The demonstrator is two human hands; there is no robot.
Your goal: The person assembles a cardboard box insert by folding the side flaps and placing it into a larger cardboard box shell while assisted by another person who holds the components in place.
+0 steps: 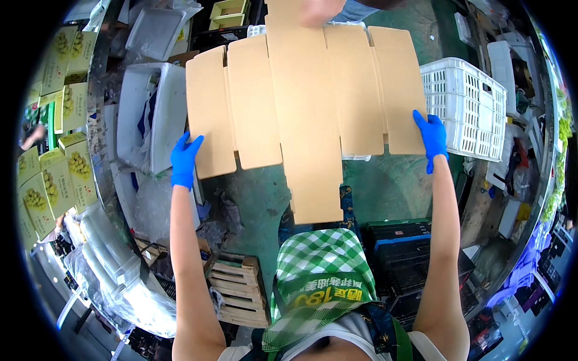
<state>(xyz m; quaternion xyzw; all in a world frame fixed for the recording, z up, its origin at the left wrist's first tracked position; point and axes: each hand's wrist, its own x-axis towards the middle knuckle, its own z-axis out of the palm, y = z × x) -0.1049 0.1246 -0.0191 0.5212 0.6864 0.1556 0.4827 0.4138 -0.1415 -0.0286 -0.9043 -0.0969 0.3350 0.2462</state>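
A flat, die-cut cardboard box blank (307,108) spreads out in front of me, plain brown side up, with a long middle panel and slotted side panels. My left hand (184,161), in a blue glove, pinches its left edge near the lower corner. On the opposite side my right hand (431,137), gloved in blue too, grips the right edge. Parts of the fingers of both hands are hidden behind the card. Another person's hand (321,11), blurred, is over the far end of the middle panel.
A white plastic crate (490,114) stands at the right, partly behind the cardboard. At the left is a white foam box (171,120). A wooden pallet (241,283) and black crates (403,259) flank my apron. Printed fruit cartons (51,192) are stacked far left.
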